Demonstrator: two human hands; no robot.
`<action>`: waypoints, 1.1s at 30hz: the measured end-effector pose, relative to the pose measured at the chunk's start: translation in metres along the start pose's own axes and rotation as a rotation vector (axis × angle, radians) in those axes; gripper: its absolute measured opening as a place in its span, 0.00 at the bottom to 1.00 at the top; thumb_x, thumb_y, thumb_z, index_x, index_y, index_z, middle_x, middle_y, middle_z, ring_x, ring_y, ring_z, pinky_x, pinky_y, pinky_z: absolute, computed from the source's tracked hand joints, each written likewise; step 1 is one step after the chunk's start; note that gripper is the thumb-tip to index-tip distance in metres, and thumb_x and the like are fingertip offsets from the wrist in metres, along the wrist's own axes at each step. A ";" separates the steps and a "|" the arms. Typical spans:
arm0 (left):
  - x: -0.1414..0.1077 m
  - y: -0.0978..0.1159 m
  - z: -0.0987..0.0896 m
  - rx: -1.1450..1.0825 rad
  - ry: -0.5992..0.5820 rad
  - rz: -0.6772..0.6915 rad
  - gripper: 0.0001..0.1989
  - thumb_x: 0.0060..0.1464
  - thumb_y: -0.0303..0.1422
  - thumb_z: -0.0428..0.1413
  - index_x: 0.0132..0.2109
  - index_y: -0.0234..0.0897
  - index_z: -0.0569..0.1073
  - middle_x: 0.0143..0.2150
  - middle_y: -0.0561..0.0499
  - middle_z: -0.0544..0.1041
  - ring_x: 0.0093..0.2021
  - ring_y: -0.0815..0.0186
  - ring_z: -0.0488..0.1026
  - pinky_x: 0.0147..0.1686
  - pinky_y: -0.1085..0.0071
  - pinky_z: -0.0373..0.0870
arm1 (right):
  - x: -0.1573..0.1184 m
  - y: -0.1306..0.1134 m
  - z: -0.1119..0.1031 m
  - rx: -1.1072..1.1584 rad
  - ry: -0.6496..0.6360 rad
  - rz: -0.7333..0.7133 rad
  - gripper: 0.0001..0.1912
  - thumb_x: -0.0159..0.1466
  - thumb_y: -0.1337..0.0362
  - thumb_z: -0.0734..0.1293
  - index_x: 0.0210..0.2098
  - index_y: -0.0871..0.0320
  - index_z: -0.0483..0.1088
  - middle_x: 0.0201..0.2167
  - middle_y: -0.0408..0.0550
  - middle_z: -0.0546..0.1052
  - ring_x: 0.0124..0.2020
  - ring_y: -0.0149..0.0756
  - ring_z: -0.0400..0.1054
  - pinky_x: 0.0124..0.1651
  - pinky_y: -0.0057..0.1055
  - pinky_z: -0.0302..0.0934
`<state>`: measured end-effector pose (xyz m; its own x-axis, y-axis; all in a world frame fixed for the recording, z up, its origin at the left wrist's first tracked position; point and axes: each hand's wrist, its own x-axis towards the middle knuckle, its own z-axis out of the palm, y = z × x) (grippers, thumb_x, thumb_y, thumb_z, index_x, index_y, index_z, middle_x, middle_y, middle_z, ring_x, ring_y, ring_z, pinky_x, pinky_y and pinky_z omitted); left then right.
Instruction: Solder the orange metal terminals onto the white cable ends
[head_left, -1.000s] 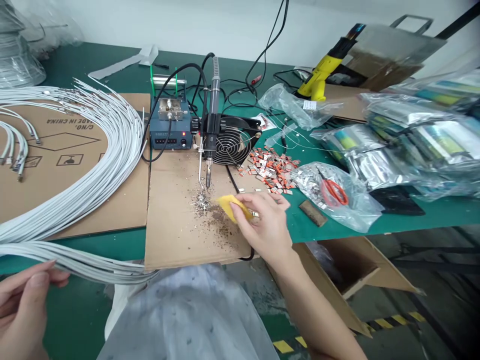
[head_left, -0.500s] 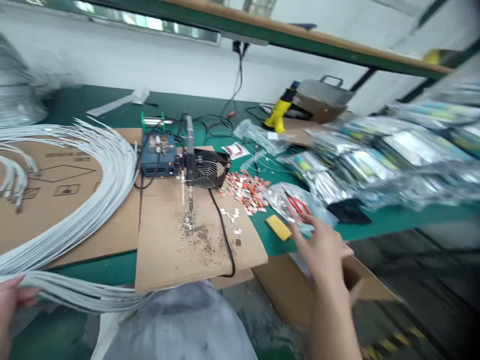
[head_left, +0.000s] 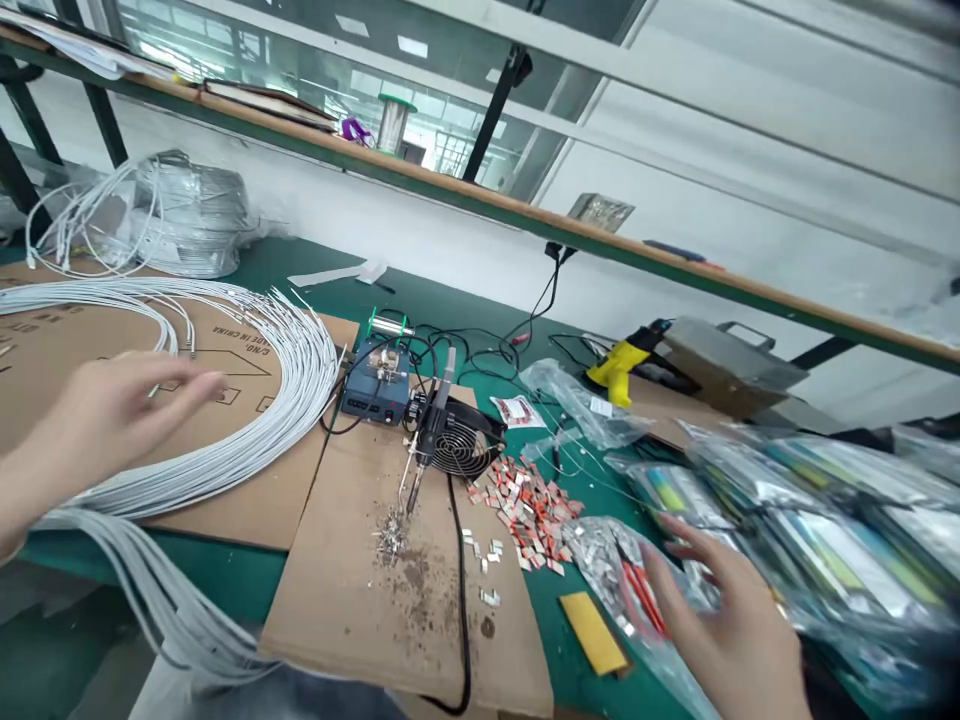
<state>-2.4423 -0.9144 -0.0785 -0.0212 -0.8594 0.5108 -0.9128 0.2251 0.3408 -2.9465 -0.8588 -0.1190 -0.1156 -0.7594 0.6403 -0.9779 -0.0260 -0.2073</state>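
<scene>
My left hand (head_left: pixel 131 415) is held out over the coiled white cables (head_left: pixel 304 410) on the cardboard, its slightly blurred fingers stretched and nothing seen in them. A second bundle of white cables (head_left: pixel 161 590) droops over the table's front edge below it. On the right, my right hand (head_left: pixel 739 625) hovers with thumb and fingers apart beside a clear plastic bag (head_left: pixel 596 545). Red-handled cutters (head_left: pixel 641 590) lie on that bag, close to my right thumb; touching or not, I cannot tell. A yellow sponge (head_left: pixel 592 633) lies just left of them.
A blue soldering station (head_left: pixel 375 385), an upright soldering iron (head_left: pixel 431 430) and a black fan (head_left: pixel 461 445) stand mid-table. Small orange and white pieces (head_left: pixel 532 505) are heaped beside them. A yellow heat gun (head_left: pixel 626 360) and bagged packages (head_left: pixel 817 530) occupy the right. A shelf (head_left: pixel 480 195) crosses above.
My left hand has left the drooping cable bundle and risen over the coil. My right hand has stayed near the cutters, fingers still apart. The view has tipped upward, showing more of the shelf.
</scene>
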 end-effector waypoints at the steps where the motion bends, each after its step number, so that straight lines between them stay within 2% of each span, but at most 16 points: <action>1: 0.023 0.013 0.007 0.096 -0.062 0.131 0.21 0.57 0.45 0.42 0.34 0.37 0.74 0.28 0.60 0.76 0.28 0.72 0.67 0.32 0.76 0.60 | 0.018 -0.006 0.005 0.023 -0.008 -0.085 0.19 0.59 0.53 0.60 0.44 0.58 0.67 0.36 0.54 0.73 0.34 0.45 0.70 0.37 0.41 0.63; 2: 0.045 0.025 0.016 0.204 -0.159 0.276 0.22 0.60 0.41 0.39 0.35 0.35 0.74 0.28 0.58 0.75 0.28 0.73 0.67 0.32 0.76 0.60 | 0.037 -0.014 0.011 0.041 -0.037 -0.157 0.18 0.60 0.54 0.61 0.44 0.58 0.67 0.37 0.54 0.73 0.33 0.43 0.70 0.36 0.39 0.63; 3: 0.067 0.036 0.026 0.252 -0.194 0.325 0.21 0.61 0.37 0.39 0.34 0.34 0.74 0.28 0.56 0.75 0.29 0.71 0.68 0.34 0.74 0.60 | 0.056 -0.023 0.018 0.064 -0.077 -0.218 0.17 0.61 0.55 0.60 0.45 0.59 0.67 0.36 0.53 0.74 0.33 0.41 0.70 0.36 0.37 0.63; 6: 0.123 0.057 0.064 0.349 -0.202 0.362 0.19 0.62 0.36 0.41 0.36 0.31 0.74 0.34 0.47 0.77 0.38 0.62 0.70 0.42 0.62 0.61 | 0.110 -0.053 0.049 0.052 -0.233 -0.344 0.15 0.63 0.60 0.58 0.43 0.63 0.67 0.36 0.55 0.76 0.34 0.40 0.71 0.37 0.36 0.63; 8: 0.151 0.062 0.093 0.401 -0.225 0.353 0.17 0.61 0.35 0.44 0.36 0.30 0.73 0.35 0.45 0.76 0.40 0.60 0.71 0.42 0.59 0.63 | 0.141 -0.074 0.075 0.033 -0.337 -0.398 0.13 0.62 0.63 0.59 0.43 0.63 0.68 0.36 0.54 0.77 0.35 0.39 0.71 0.38 0.35 0.63; 10: 0.171 0.065 0.122 0.445 -0.241 0.339 0.13 0.59 0.37 0.49 0.41 0.31 0.71 0.40 0.47 0.74 0.42 0.62 0.71 0.43 0.59 0.67 | 0.164 -0.095 0.103 0.014 -0.460 -0.464 0.12 0.62 0.65 0.60 0.43 0.62 0.69 0.36 0.53 0.77 0.36 0.39 0.71 0.40 0.34 0.62; 12: 0.183 0.067 0.146 0.475 -0.246 0.336 0.14 0.58 0.37 0.51 0.45 0.32 0.70 0.44 0.46 0.72 0.44 0.62 0.71 0.44 0.58 0.68 | 0.180 -0.113 0.130 -0.001 -0.595 -0.520 0.10 0.62 0.64 0.62 0.41 0.61 0.70 0.36 0.51 0.77 0.37 0.37 0.70 0.41 0.34 0.63; 15: 0.193 0.073 0.169 0.490 -0.238 0.352 0.14 0.58 0.36 0.52 0.48 0.32 0.69 0.48 0.45 0.71 0.46 0.61 0.70 0.44 0.58 0.69 | 0.194 -0.136 0.166 -0.011 -0.809 -0.574 0.13 0.64 0.59 0.62 0.42 0.61 0.69 0.38 0.48 0.74 0.37 0.33 0.69 0.41 0.36 0.65; 18: 0.198 0.079 0.179 0.491 -0.217 0.376 0.15 0.57 0.36 0.52 0.50 0.33 0.68 0.50 0.44 0.69 0.47 0.60 0.69 0.45 0.57 0.69 | 0.203 -0.152 0.191 -0.005 -0.965 -0.590 0.16 0.64 0.57 0.61 0.46 0.61 0.67 0.41 0.49 0.72 0.38 0.34 0.69 0.41 0.36 0.66; 22: 0.205 0.082 0.186 0.501 -0.203 0.399 0.16 0.57 0.36 0.52 0.51 0.33 0.67 0.52 0.44 0.68 0.49 0.58 0.68 0.46 0.56 0.68 | 0.207 -0.166 0.208 0.000 -1.078 -0.578 0.20 0.64 0.54 0.61 0.49 0.61 0.65 0.43 0.50 0.72 0.39 0.36 0.69 0.42 0.38 0.66; 25: 0.209 0.084 0.192 0.503 -0.237 0.413 0.16 0.57 0.36 0.52 0.50 0.33 0.68 0.52 0.44 0.68 0.50 0.58 0.68 0.47 0.55 0.67 | 0.204 -0.170 0.214 0.003 -1.082 -0.551 0.28 0.61 0.49 0.62 0.53 0.61 0.61 0.46 0.53 0.72 0.42 0.38 0.70 0.44 0.40 0.64; 29: 0.214 0.088 0.198 0.478 -0.353 0.423 0.15 0.57 0.36 0.52 0.49 0.32 0.69 0.48 0.45 0.71 0.47 0.60 0.70 0.46 0.56 0.68 | 0.198 -0.170 0.222 0.010 -1.055 -0.525 0.45 0.54 0.39 0.63 0.58 0.68 0.54 0.47 0.61 0.72 0.44 0.46 0.70 0.44 0.36 0.63; 31: 0.216 0.088 0.193 0.461 -0.409 0.409 0.15 0.58 0.37 0.52 0.48 0.32 0.69 0.47 0.45 0.72 0.44 0.62 0.71 0.44 0.58 0.69 | 0.196 -0.168 0.221 0.012 -1.047 -0.525 0.48 0.53 0.37 0.61 0.58 0.71 0.53 0.46 0.63 0.73 0.44 0.48 0.71 0.42 0.33 0.63; 33: 0.216 0.081 0.179 0.455 -0.435 0.367 0.15 0.58 0.38 0.51 0.48 0.32 0.69 0.45 0.45 0.72 0.42 0.63 0.71 0.42 0.60 0.70 | 0.195 -0.164 0.214 0.017 -1.041 -0.538 0.45 0.55 0.39 0.61 0.58 0.70 0.54 0.43 0.60 0.75 0.42 0.46 0.72 0.40 0.31 0.63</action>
<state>-2.5943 -1.1644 -0.0816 -0.4326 -0.8912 0.1366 -0.8928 0.4023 -0.2027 -2.7719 -1.1423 -0.1183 0.5183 -0.8132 -0.2648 -0.8539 -0.5089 -0.1087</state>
